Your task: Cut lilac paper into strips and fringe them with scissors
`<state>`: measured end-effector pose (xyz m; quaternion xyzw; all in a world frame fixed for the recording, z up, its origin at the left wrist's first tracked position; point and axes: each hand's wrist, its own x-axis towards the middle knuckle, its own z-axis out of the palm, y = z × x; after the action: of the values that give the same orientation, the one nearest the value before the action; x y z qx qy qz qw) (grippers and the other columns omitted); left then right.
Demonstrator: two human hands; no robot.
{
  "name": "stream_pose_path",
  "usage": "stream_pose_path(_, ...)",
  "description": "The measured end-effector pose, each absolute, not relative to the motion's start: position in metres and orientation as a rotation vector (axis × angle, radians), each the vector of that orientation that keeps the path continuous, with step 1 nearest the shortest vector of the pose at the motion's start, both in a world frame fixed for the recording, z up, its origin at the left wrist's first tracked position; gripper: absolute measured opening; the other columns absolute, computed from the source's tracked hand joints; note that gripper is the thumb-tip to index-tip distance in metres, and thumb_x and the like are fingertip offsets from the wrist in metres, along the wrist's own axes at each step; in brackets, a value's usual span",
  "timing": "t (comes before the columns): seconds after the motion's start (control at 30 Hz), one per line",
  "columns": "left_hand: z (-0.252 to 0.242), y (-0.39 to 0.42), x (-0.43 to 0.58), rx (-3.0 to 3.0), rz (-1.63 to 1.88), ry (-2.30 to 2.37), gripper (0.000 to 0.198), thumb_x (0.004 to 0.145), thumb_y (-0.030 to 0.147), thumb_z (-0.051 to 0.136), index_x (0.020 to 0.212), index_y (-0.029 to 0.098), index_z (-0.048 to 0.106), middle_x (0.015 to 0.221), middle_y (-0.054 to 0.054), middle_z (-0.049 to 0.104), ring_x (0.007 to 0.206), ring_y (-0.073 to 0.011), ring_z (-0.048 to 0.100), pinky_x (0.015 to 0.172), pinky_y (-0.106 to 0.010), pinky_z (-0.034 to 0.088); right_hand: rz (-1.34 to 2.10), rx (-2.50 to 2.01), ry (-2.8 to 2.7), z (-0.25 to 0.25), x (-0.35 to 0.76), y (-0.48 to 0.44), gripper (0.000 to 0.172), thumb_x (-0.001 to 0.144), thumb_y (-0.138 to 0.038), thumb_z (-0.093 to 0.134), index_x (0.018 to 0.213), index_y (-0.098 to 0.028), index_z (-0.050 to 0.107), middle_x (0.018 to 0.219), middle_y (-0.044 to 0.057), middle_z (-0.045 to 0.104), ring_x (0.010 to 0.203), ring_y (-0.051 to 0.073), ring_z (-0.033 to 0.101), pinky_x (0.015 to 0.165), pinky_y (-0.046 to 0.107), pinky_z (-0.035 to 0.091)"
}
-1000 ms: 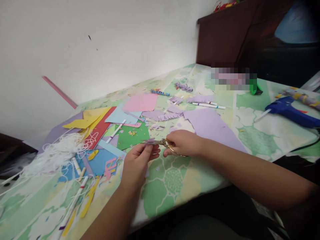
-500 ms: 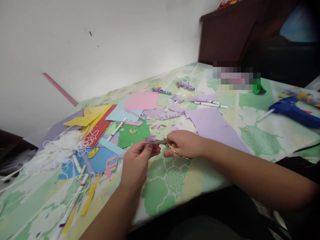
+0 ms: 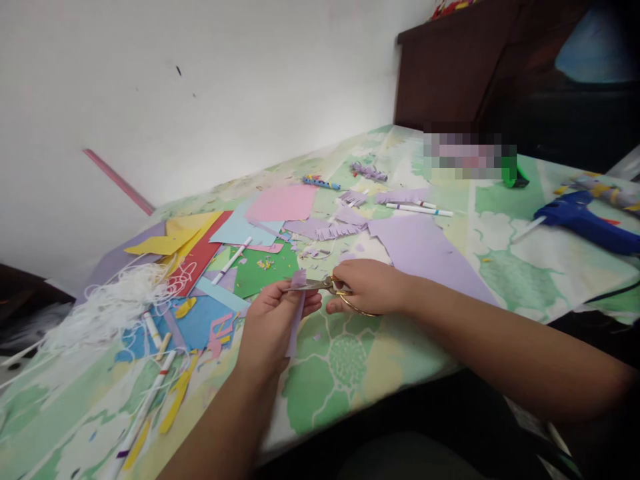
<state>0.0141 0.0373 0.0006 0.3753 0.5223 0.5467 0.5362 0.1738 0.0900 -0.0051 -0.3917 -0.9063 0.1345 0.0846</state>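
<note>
Between the thumb and fingers of my left hand (image 3: 273, 320) is a narrow purple paper strip (image 3: 296, 327), its lower end hanging below the palm. My right hand (image 3: 367, 285) is closed on the gold-handled scissors (image 3: 327, 285). Their blades point left and lie across the strip's upper end, close to my left fingertips. Beyond my hands lie a fringed purple strip (image 3: 340, 231) and small purple scraps. A large purple paper sheet (image 3: 430, 250) rests past my right wrist.
On the left are a tangle of white string (image 3: 125, 303), coloured papers with a green sheet (image 3: 260, 273), and several markers (image 3: 233, 260). A blue glue gun (image 3: 585, 220) lies at the right. Markers (image 3: 419, 209) and a blue decorated roll (image 3: 321, 183) sit farther back.
The purple strip has shifted in my left hand, and its lower end now shows below the fingers. The scissors stay at its upper end. The whole view has moved slightly.
</note>
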Motion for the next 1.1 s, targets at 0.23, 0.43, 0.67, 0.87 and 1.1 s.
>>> stream_pose_path(0.23, 0.0004, 0.0367, 0.0150, 0.900, 1.244, 1.247, 0.012, 0.067, 0.020, 0.056, 0.076, 0.012, 0.054, 0.067, -0.003, 0.064, 0.063, -0.0114, 0.061, 0.064, -0.023, 0.048, 0.362, -1.180, -2.726, -0.0077, 0.1761, 0.0917, 0.051, 0.068, -0.062, 0.033, 0.077, -0.016, 0.054, 0.073, 0.007, 0.057, 0.060, 0.014, 0.048, 0.047, 0.022, 0.027)
stream_pose_path(0.43, -0.0030, 0.0385, 0.0143, 0.953, 1.254, 1.270, 0.012, 0.066, 0.022, 0.057, 0.074, 0.014, 0.052, 0.064, -0.002, 0.064, 0.061, -0.0105, 0.060, 0.065, -0.023, 0.047, 0.387, -1.143, -2.749, -0.0081, 0.1755, 0.0915, 0.052, 0.068, -0.062, 0.031, 0.076, -0.016, 0.054, 0.072, 0.007, 0.057, 0.059, 0.014, 0.048, 0.047, 0.022, 0.026)
stream_pose_path(0.67, -0.0021, 0.0371, 0.0105, 1.007, 1.215, 1.272, 0.014, 0.065, 0.025, 0.058, 0.073, 0.015, 0.052, 0.063, -0.002, 0.064, 0.060, -0.0120, 0.060, 0.061, -0.025, 0.047, 0.500, -1.086, -2.766, -0.0048, 0.1748, 0.0903, 0.047, 0.070, -0.057, 0.034, 0.072, -0.015, 0.053, 0.068, 0.006, 0.054, 0.055, 0.012, 0.044, 0.047, 0.021, 0.025)
stream_pose_path(0.87, 0.0028, 0.0354, 0.0110, 0.992, 1.219, 1.381, 0.016, 0.061, 0.027, 0.060, 0.069, 0.014, 0.053, 0.057, 0.000, 0.061, 0.049, -0.0109, 0.057, 0.050, -0.022, 0.045, 0.546, -1.067, -2.779, -0.0036, 0.1751, 0.0888, 0.048, 0.070, -0.058, 0.033, 0.070, -0.014, 0.053, 0.064, 0.004, 0.053, 0.051, 0.011, 0.040, 0.046, 0.021, 0.023)
stream_pose_path(1.1, 0.0042, 0.0371, 0.0130, 0.953, 1.226, 1.381, 0.014, 0.058, 0.023, 0.062, 0.066, 0.013, 0.056, 0.053, 0.001, 0.059, 0.046, -0.0089, 0.054, 0.048, -0.021, 0.043, 0.521, -1.048, -2.793, -0.0062, 0.1751, 0.0898, 0.050, 0.069, -0.060, 0.032, 0.070, -0.015, 0.054, 0.062, 0.004, 0.053, 0.050, 0.011, 0.040, 0.044, 0.021, 0.023)
